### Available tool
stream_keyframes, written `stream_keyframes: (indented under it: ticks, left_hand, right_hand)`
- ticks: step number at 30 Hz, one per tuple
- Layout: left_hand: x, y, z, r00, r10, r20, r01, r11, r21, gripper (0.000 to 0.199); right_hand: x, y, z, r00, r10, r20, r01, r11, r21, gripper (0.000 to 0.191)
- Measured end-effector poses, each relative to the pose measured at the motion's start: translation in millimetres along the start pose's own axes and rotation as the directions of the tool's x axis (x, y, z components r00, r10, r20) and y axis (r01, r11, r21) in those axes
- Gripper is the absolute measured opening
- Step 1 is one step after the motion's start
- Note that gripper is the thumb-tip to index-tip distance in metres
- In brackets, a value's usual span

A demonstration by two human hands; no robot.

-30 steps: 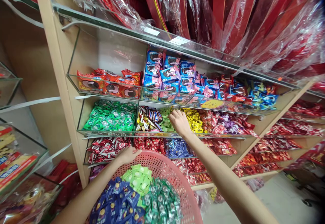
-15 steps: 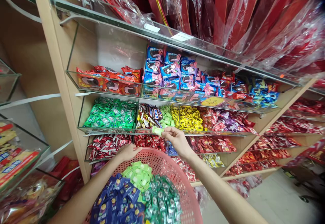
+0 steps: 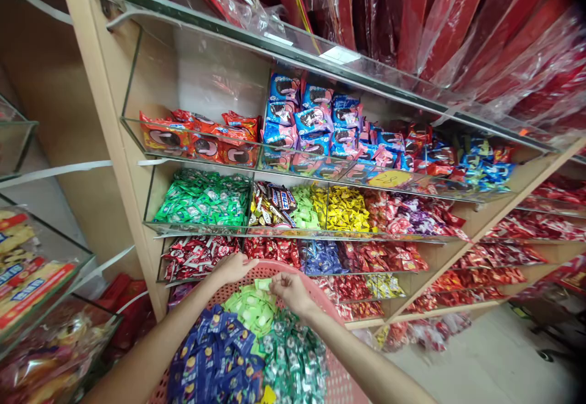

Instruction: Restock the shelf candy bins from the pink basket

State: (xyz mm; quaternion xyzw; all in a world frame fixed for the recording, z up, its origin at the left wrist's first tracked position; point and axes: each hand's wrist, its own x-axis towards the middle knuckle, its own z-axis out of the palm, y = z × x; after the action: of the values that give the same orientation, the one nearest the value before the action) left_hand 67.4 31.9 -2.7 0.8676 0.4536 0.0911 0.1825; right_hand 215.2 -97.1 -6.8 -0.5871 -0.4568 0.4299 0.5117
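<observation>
My left hand (image 3: 234,267) is closed over the far rim of a pink perforated plastic basket (image 3: 336,331). Over the far part of the basket is my right hand (image 3: 292,292), its fingertips pinched on a small light green wrapped candy (image 3: 262,284). Beneath it, inside the basket, lies a pile of matching light green candies (image 3: 249,306). Dark blue packets (image 3: 215,355) fill the near left of the basket, and dark green wrapped candies (image 3: 295,358) the near right. A bit of yellow wrapper (image 3: 268,395) shows at the bottom edge.
Ahead stands a wooden rack with glass-fronted shelves (image 3: 220,230). They hold green candies (image 3: 201,199), light green ones (image 3: 304,207), yellow ones (image 3: 345,209) and blue cookie packs (image 3: 314,120). Plastic-wrapped red items hang overhead. Another glass shelf (image 3: 77,273) juts in at left.
My right hand has come down and toward me from the shelf front to over the basket, bringing the light green candy. My left hand stays on the rim. The view has shifted slightly.
</observation>
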Motion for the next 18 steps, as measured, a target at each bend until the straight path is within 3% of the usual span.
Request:
stream_keyframes:
  ticks: [3,7,18]
  left_hand:
    - [0,0,-0.2,1.0,0.001,0.001,-0.001,1.0,0.001,0.063]
    - [0,1,-1.1,1.0,-0.018,0.014,0.018,1.0,-0.019,0.062]
    - [-2,4,-4.0,0.999,-0.036,0.016,0.037,0.999,-0.022,0.059]
  right_hand:
    - [7,18,5,0.996,0.079,-0.049,-0.08,0.997,-0.019,0.02]
    - [8,22,7,0.983,0.175,-0.062,-0.177,0.984,-0.034,0.017]
    - [-1,17,23,0.872,0.486,0.064,-0.49,0.867,0.086,0.005]
